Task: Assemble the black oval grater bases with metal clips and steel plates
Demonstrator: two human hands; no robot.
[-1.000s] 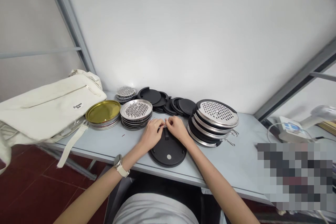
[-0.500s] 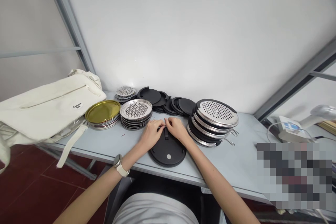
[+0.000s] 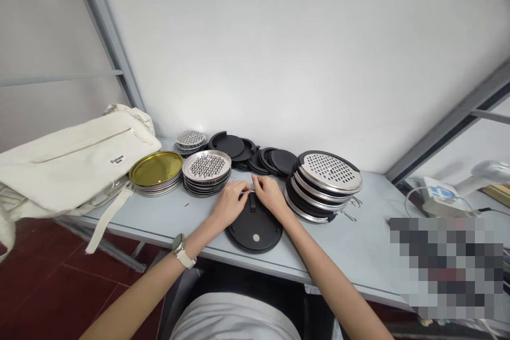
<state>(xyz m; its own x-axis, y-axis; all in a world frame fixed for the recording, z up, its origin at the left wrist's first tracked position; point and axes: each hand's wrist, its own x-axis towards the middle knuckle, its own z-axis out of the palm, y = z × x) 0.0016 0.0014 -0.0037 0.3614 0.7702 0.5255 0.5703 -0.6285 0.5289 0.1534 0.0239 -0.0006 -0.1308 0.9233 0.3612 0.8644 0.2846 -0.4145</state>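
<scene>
A black round disc lies flat on the table before me, with a pale round spot near its front and a short raised strap-like bar near its far side. My left hand is closed at the disc's far left edge, thumb and finger pinched on a small thin metal wire piece. Across from it, my right hand rests over the far right edge, fingers curled at the same wire piece, one fingertip raised. The far rim of the disc is hidden by both hands.
A tall stack of perforated metal grater plates and black discs stands right, wire loops sticking out. Behind lie loose black discs. Grater plates, gold-topped round plates and a cream bag are left. A white device sits right.
The fingertips have parted slightly: a right fingertip has lifted away from the left hand, and the metal wire piece shows more between them. The disc has stayed in place.
</scene>
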